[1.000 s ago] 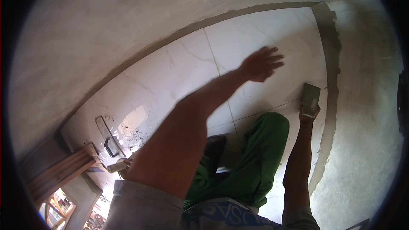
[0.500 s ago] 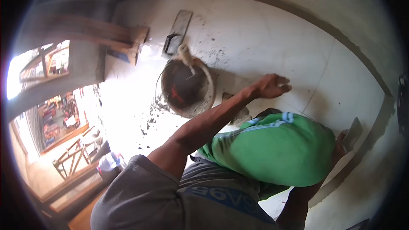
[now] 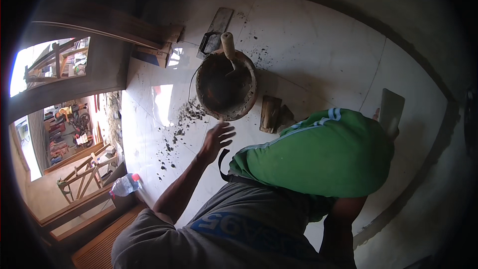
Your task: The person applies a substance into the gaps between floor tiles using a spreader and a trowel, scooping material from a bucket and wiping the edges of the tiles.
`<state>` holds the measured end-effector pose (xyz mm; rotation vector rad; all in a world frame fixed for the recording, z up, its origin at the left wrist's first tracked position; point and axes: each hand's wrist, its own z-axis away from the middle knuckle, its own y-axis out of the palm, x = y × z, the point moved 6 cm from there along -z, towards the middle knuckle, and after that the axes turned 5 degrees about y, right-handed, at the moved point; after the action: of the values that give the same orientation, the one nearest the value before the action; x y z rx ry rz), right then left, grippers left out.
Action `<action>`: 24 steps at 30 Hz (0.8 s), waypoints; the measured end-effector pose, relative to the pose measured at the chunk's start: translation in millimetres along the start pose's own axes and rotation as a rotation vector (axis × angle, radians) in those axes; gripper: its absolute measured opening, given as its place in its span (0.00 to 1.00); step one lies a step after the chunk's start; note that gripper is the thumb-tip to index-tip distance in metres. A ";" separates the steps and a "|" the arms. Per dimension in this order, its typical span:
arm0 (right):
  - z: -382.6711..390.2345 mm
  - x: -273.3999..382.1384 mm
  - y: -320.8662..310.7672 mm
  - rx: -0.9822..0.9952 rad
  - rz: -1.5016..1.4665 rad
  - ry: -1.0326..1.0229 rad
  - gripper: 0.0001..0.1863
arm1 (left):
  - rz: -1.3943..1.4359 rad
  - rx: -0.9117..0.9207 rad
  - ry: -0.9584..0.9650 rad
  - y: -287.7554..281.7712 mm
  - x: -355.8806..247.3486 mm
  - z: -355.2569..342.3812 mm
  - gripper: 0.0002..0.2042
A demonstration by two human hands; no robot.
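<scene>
My left hand (image 3: 217,141) is open with its fingers apart, near the near side of a mortar-caked bucket (image 3: 251,94). My right hand (image 3: 395,134), partly hidden behind my green-clothed knee (image 3: 318,159), grips a flat rectangular trowel (image 3: 393,107) whose blade stands tilted up near the right wall; its handle is out of sight. Dark material lies inside the bucket, and a pointing-type trowel with a pale wooden handle (image 3: 227,45) leans in it, handle over the far rim. Beyond the bucket a second flat trowel (image 3: 221,20) with a dark handle lies on the floor.
Mortar crumbs (image 3: 172,139) are scattered over the white tiles left of the bucket. A wooden block (image 3: 270,113) lies between bucket and knee. Boards (image 3: 154,52) rest at the far left. A plastic bottle (image 3: 124,185) with a red cap stands by the window frame. Walls curve around behind and right.
My left hand has moved left and nearer, from over the tiles on the right to beside the bucket. The right hand has shifted the trowel farther away. The view has turned slightly and darkened.
</scene>
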<state>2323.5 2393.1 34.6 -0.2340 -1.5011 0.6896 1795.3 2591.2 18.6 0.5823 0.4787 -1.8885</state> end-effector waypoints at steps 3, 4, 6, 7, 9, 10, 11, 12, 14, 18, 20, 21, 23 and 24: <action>11.7 8.8 -0.3 -0.011 0.044 -0.004 0.21 | 0.493 -0.068 0.123 -14.7 -22.0 -18.9 0.42; 14.5 8.9 -2.7 -0.015 0.053 0.002 0.21 | 0.494 -0.062 0.129 -19.8 -22.3 -27.7 0.42; 22.4 12.5 -2.7 -0.021 0.078 0.007 0.21 | 0.273 0.162 0.402 -18.3 -38.9 -44.8 0.39; 27.0 13.2 -5.4 -0.024 0.092 0.012 0.21 | 0.205 0.238 0.497 -12.6 -45.9 -48.2 0.39; 35.9 15.6 -15.1 -0.028 0.139 0.024 0.21 | 0.112 0.158 0.529 -9.9 -47.5 -49.1 0.35; 37.5 18.7 -18.5 -0.031 0.164 0.030 0.21 | 0.080 0.140 0.537 -7.4 -53.3 -52.7 0.33; 38.6 22.6 -17.2 -0.036 0.180 0.033 0.21 | 0.007 0.174 0.563 -5.4 -62.7 -57.1 0.31; 40.8 25.9 -15.5 -0.017 0.195 0.032 0.21 | -0.021 0.178 0.566 -4.1 -68.2 -58.9 0.30; 31.4 34.9 -19.8 0.028 0.147 -0.007 0.20 | 0.158 0.229 0.476 15.2 -77.6 -81.5 0.28; -5.4 48.4 2.7 0.407 -0.080 -0.082 0.20 | 0.211 0.364 0.441 66.2 -106.6 -111.8 0.27; -28.3 72.3 24.8 0.669 -0.159 -0.111 0.20 | 0.251 0.328 0.394 104.5 -126.2 -115.3 0.27; -38.5 89.4 36.4 0.785 -0.173 -0.125 0.20 | 0.269 0.284 0.361 121.4 -134.5 -118.4 0.28; -51.5 124.1 67.0 0.972 -0.131 -0.154 0.20 | 0.288 0.312 0.390 150.7 -144.9 -124.6 0.29; -51.3 137.7 86.6 1.039 -0.096 -0.151 0.21 | 0.256 0.279 0.437 160.7 -151.8 -125.5 0.29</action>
<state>2338.7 2551.1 97.0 0.6866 -1.1071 1.3262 2016.0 2715.6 -1.2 1.1979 0.3966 -1.5907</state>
